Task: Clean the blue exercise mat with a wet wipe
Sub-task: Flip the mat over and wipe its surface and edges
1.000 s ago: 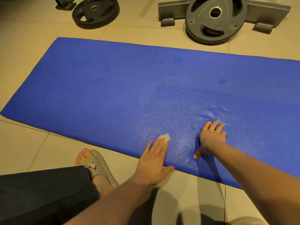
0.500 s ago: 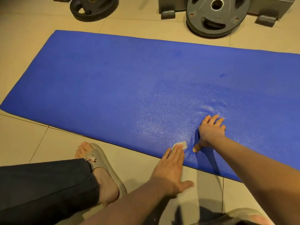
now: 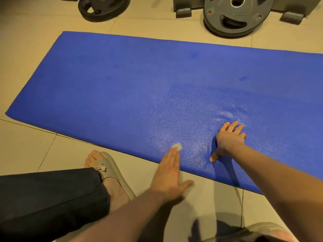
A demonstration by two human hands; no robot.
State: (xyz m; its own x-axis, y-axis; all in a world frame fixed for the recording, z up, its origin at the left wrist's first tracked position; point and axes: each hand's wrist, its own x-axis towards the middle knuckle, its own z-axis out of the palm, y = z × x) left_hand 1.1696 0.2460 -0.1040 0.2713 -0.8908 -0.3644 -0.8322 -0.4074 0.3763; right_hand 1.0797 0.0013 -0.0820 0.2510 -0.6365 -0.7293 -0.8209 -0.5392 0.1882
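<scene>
The blue exercise mat (image 3: 122,88) lies flat on the tiled floor, with a shiny damp patch in its near middle. My left hand (image 3: 168,173) lies flat over the mat's near edge, its straight fingers pressing a small white wet wipe (image 3: 177,146) onto the mat; only a corner of the wipe shows past the fingertips. My right hand (image 3: 229,139) rests palm down on the damp patch to the right, fingers spread, thumb pointing back toward me.
Two dark weight plates lie beyond the mat: a small plate (image 3: 103,7) far left, a larger plate (image 3: 234,16) leaning on a grey rack base (image 3: 183,12). My sandalled foot (image 3: 106,172) and dark trouser leg are near left.
My left hand slid the wipe right and toward me along the mat's near edge, then pushed it forward and back left. My right hand stayed pressed in place.
</scene>
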